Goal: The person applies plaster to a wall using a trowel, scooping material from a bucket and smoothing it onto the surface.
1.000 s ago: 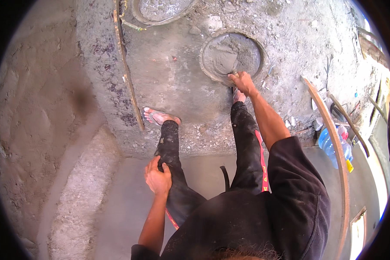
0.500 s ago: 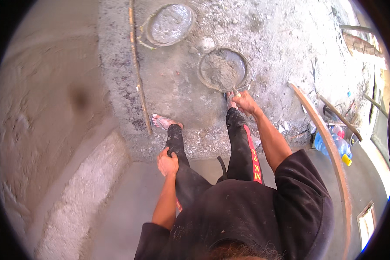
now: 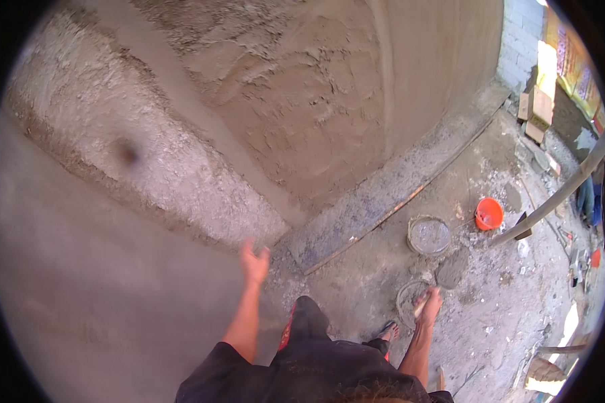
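My right hand [image 3: 429, 305] is closed on the handle of a trowel, whose blade carries a lump of grey mortar [image 3: 454, 269]. Just under it lies a round basin [image 3: 402, 305], partly hidden by my hand and the trowel. My left hand [image 3: 254, 262] is raised with its fingers apart, slightly blurred, near the foot of a pale rough plaster strip [image 3: 181, 185]. My right foot [image 3: 390, 330] in a flip-flop is on the dusty ground beside the basin.
A roughly plastered wall [image 3: 282, 114] fills the upper middle. A ledge [image 3: 383, 198] with a batten along it runs diagonally. A round pan [image 3: 429, 235], an orange bucket [image 3: 489, 213], a long pole [image 3: 551, 201] and cardboard boxes [image 3: 538, 111] are at the right.
My view has swung up and left onto the wall. My left hand has left my knee and opened. My right hand has lifted the loaded trowel above the basin.
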Demonstrator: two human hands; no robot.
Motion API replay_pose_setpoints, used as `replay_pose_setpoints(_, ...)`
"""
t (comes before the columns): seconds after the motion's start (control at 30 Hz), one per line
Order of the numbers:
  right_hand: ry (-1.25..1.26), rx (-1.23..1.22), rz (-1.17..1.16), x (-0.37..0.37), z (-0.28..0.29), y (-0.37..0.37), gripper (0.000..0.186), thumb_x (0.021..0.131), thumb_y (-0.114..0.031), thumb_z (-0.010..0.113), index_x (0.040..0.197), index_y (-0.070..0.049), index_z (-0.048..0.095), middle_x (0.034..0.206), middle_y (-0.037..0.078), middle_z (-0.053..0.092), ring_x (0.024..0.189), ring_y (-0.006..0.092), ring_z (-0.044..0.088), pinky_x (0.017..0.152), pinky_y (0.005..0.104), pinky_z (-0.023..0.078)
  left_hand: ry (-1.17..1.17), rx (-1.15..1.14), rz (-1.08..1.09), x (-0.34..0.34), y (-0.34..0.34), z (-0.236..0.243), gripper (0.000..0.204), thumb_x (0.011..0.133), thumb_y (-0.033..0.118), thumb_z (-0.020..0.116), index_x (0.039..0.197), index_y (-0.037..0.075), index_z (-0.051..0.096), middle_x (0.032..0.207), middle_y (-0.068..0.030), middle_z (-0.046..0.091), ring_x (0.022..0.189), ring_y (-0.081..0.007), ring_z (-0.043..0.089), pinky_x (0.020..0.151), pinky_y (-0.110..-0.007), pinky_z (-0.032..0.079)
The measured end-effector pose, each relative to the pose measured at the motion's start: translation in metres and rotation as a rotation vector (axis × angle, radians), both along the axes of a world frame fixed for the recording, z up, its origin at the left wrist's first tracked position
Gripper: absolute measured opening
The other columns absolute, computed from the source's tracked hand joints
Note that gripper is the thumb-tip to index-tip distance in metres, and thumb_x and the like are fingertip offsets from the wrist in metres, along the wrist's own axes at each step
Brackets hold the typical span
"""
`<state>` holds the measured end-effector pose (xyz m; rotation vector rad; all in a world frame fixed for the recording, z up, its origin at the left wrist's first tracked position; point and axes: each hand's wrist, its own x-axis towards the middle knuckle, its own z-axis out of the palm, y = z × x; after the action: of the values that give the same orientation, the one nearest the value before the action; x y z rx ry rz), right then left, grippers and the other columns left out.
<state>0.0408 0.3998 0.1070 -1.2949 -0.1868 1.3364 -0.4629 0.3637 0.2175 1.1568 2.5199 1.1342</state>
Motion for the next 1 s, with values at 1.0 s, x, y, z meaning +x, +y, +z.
replay_pose_setpoints(1.0,-0.83,0.841,0.886,-0.511,0.24,0.122,0.039,0.087,-0.025,0.068,0.112,-0.003,0.047,0.074,0.022,0.064,0.064,0.0396,0.065,0.056,0.0486,0.05,1.608,0.757,0.329,-0.329,0.192,0.552,0.072,0.096,0.066,0.038,0.149,0.016,0.04,0.155,-0.0137,0.035,0.144,-0.0336,0.031,0.115,-0.061,0.018)
